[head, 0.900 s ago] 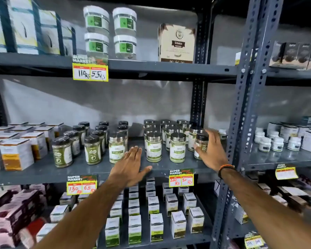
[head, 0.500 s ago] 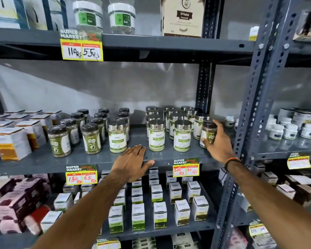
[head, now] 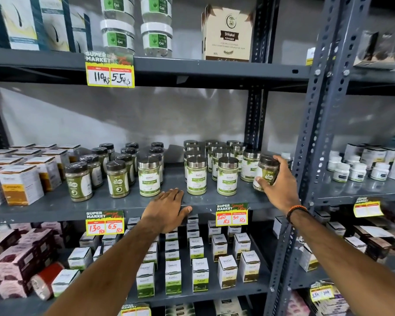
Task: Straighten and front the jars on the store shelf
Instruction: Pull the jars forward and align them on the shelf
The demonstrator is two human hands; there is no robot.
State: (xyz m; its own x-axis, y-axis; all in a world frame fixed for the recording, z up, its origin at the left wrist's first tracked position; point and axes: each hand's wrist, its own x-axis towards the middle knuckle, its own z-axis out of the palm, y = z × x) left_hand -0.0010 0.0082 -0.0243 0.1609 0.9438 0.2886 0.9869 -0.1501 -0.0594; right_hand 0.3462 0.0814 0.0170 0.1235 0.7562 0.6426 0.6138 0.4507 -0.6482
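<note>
On the grey middle shelf (head: 55, 205) stand two groups of jars. Dark-lidded green jars (head: 118, 179) form rows on the left. Silver-lidded jars with white and green labels (head: 196, 176) form rows in the middle and right. My right hand (head: 281, 185) grips a dark-lidded jar (head: 267, 172) at the right end of the shelf, next to the upright post, tilted slightly. My left hand (head: 167, 208) rests flat on the shelf's front edge, fingers apart, between two front silver-lidded jars, holding nothing.
A perforated steel post (head: 315, 133) rises just right of my right hand. White and yellow boxes (head: 21, 183) fill the shelf's left end. Price tags (head: 232, 214) hang on the shelf edge. Small boxes (head: 198, 274) fill the shelf below; small white tubs (head: 351, 171) sit in the neighbouring bay.
My right hand has closed further around the dark-lidded jar at the right end and tipped it. My left hand stays on the shelf edge. The camera has moved closer and lower.
</note>
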